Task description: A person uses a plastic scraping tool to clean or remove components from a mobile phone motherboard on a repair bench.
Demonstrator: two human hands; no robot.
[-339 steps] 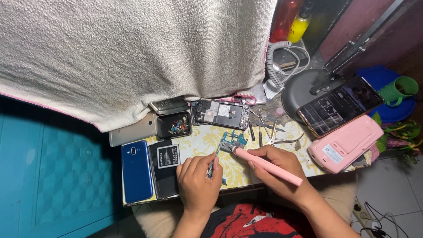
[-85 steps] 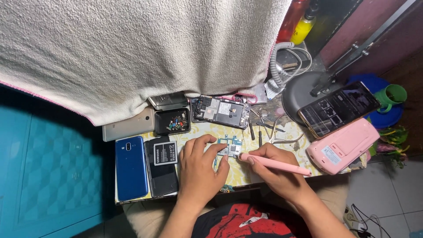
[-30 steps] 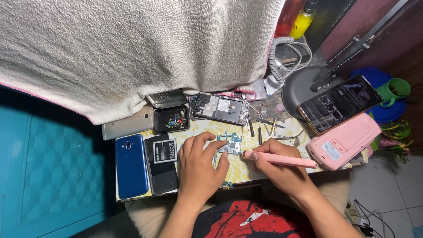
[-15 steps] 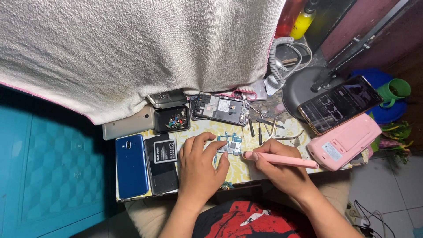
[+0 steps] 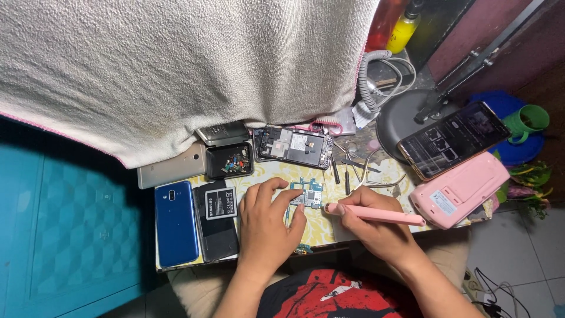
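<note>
While the left hand (image 5: 268, 227) pins the small circuit board (image 5: 306, 195) flat on the patterned table (image 5: 321, 227), the right hand (image 5: 376, 227) has its fingers closed around a pink pen-shaped tool (image 5: 376, 215), with the tip touching or nearly touching the board's right edge. From the right hand, the board sits at about 10 o'clock, just beside the tool tip. The tool's long axis runs roughly 3 to 9 o'clock, tip at the 9 end. The left index finger and thumb press on the board from its 8 o'clock side, so both hands are practically on it, the left a bit closer.

Hard to see: the left fingers cover part of the board, and I can't tell what kind of tip the tool has, too small. At 12 o'clock from the board lies an opened phone body (image 5: 294, 146), with a small tray of parts (image 5: 231, 160) next to it at 9 o'clock. A big towel (image 5: 176, 65) hides everything behind.
</note>
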